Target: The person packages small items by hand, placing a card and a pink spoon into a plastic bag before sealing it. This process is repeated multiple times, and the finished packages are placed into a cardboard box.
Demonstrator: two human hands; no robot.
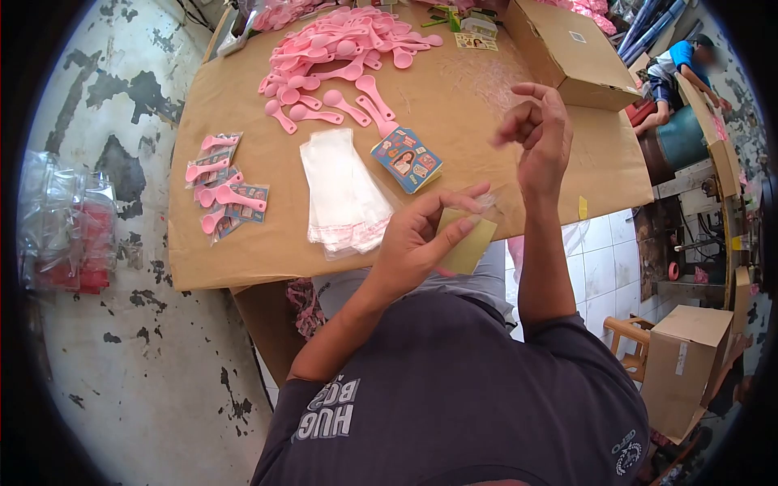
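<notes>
My left hand pinches a yellowish strip of backing paper at the table's near edge. A thin clear film seems to stretch from it up toward my right hand, which is raised above the cardboard table top with fingers curled. Whether the right fingers grip the film is unclear. A stack of clear plastic bags lies just left of my left hand. Printed cards sit beside the bags. A heap of pink plastic spoons covers the far side of the table.
Several packed spoons in bags lie at the table's left. A cardboard box stands at the far right. Another box rests on a wooden chair. A bundle of clear bags lies on the floor. Another person sits far right.
</notes>
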